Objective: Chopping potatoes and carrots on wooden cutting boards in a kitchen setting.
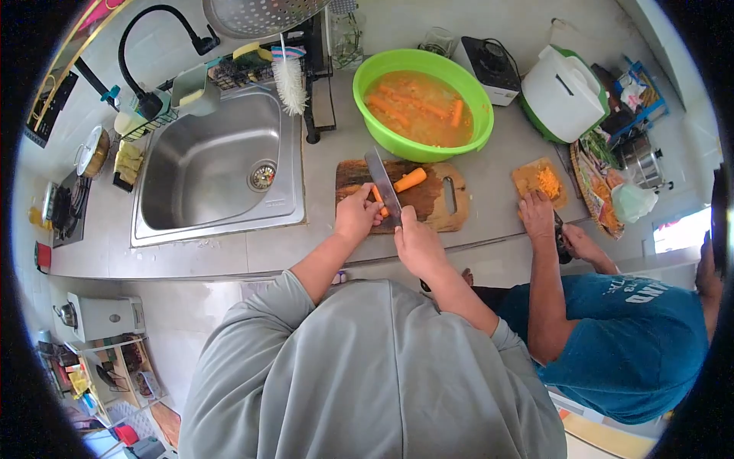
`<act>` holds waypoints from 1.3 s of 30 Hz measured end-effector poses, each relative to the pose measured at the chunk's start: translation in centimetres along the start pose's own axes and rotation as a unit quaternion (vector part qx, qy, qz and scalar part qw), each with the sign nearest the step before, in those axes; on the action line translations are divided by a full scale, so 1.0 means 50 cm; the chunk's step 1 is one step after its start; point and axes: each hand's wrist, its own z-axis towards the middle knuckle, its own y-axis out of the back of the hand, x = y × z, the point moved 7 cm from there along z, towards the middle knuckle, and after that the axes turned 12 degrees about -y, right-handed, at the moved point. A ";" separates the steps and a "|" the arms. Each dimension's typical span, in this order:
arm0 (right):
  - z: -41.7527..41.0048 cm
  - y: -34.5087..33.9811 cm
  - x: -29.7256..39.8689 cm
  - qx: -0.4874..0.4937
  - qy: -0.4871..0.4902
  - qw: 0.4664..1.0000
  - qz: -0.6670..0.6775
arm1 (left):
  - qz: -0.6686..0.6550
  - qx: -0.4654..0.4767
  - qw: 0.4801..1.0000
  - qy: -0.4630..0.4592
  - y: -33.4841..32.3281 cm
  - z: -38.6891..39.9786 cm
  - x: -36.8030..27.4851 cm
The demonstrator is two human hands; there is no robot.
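Observation:
On the wooden cutting board (427, 206) lies a thick peeled carrot piece (410, 180), with its narrow end toward the knife. My left hand (356, 213) grips a slimmer carrot piece (379, 201) near the board's left side. My right hand (420, 241) is closed around the handle of a broad-bladed kitchen knife (383, 181). The blade points away from me and stands right beside the slim piece; whether its edge touches the carrot I cannot tell. Behind the board a green plastic basin (424, 152) holds whole carrots (424, 104) in orange-tinted water.
A stainless steel sink (200, 183) is set into the counter at left. To the right a co-worker (619, 338) holds a knife at a small board (519, 178) with chopped carrot (549, 182). A white and green appliance (565, 94) and a woven tray (593, 195) stand beyond.

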 end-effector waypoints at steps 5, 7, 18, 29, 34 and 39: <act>0.009 -0.006 -0.003 0.013 -0.016 1.000 0.006 | 0.002 0.000 1.000 0.014 0.005 -0.007 -0.023; 0.009 -0.005 0.005 0.028 -0.029 0.999 0.003 | 0.030 -0.002 1.000 0.002 0.008 -0.006 -0.026; 0.019 -0.021 0.017 0.041 -0.038 0.998 -0.042 | 0.017 -0.008 1.000 0.019 0.003 -0.005 -0.005; 0.081 -0.038 0.023 0.036 -0.023 0.998 -0.052 | 0.168 0.013 0.984 -0.064 0.011 0.010 -0.012; 0.075 -0.020 0.011 0.019 0.011 1.000 -0.004 | 0.090 -0.001 0.995 -0.033 0.005 -0.004 -0.002; 0.059 -0.023 -0.027 -0.026 0.008 0.999 0.019 | 0.068 -0.019 0.996 -0.058 0.011 -0.017 -0.024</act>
